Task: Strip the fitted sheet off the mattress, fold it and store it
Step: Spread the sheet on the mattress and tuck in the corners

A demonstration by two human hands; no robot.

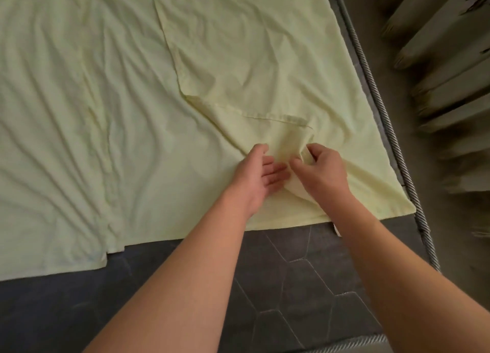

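A pale yellow fitted sheet (pixel 119 101) lies spread and creased over the dark grey quilted mattress (pixel 278 278). Its right part is folded over itself, with a hemmed edge running down the middle and a folded corner near my hands. My right hand (pixel 322 171) pinches a bunched fold of the sheet near the front right corner. My left hand (pixel 258 177) rests beside it with fingers spread, palm turned toward the fold and touching the cloth.
A bare strip of mattress shows along the near edge. A twisted silver cord trim (pixel 384 119) runs down the mattress's right edge. Beyond it are grey floor and hanging beige curtain folds (pixel 445 61) at the right.
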